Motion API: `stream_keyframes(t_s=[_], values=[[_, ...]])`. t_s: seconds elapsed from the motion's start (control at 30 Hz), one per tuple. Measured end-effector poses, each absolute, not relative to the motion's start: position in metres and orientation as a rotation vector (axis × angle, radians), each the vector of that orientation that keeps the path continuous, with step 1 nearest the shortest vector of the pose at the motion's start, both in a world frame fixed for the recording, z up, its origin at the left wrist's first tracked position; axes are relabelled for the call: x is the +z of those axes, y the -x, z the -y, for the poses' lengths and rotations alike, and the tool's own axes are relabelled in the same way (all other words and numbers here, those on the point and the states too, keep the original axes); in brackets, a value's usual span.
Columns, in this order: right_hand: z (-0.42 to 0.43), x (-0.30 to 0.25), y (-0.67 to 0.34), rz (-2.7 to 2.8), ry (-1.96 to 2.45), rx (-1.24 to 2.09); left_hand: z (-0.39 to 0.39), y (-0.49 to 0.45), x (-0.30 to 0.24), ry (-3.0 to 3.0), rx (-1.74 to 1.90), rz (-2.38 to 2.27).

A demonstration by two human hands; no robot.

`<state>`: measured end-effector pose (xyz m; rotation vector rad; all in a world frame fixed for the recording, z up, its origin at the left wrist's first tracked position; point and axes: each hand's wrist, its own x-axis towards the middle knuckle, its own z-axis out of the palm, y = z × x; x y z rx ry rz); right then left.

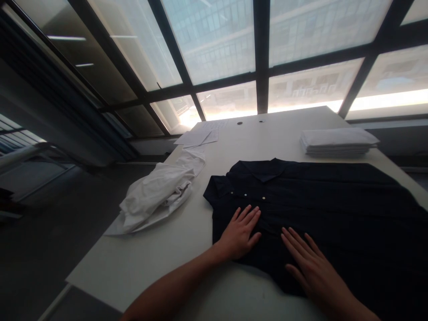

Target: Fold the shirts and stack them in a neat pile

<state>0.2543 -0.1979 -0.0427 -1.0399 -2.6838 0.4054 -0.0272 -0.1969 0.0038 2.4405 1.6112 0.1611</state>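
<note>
A dark navy shirt (pixel 334 209) with a collar and a few pale buttons lies spread out on the white table (pixel 160 258), its collar toward the left. My left hand (pixel 240 234) rests on the shirt below the buttons, fingers stretched out and slightly apart. To its right, my right hand (pixel 306 258) also lies flat on the dark fabric with its fingers extended. Neither hand grips anything. The shirt's far right end runs out of the picture.
On the table's left side lies a crumpled white garment (pixel 157 194), with some paper sheets (pixel 200 135) behind it. A stack of folded white cloth (pixel 337 141) sits at the back right. Large windows (pixel 214 40) rise beyond the table.
</note>
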Motion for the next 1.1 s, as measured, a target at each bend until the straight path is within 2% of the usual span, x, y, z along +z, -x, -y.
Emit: stream_keyframes(t_s=[0.4,0.57,0.77,0.93,1.1], values=[[0.194,-0.042,-0.258,2.673,1.111,0.388,0.189,0.040,0.003,-2.453,0.315,-1.682],[0.193,-0.042,-0.260,2.648,1.091,0.429,0.170,0.084,0.007,-2.372,0.712,-2.049],[0.192,-0.043,-0.260,2.643,1.084,0.416,0.146,0.157,-0.011,-1.784,1.258,-2.394],[0.192,-0.042,-0.260,2.636,1.079,0.435,0.138,0.173,-0.024,-1.264,1.554,-2.136],[0.192,-0.042,-0.261,2.643,1.080,0.441,0.140,0.156,-0.017,-1.245,1.727,-1.933]])
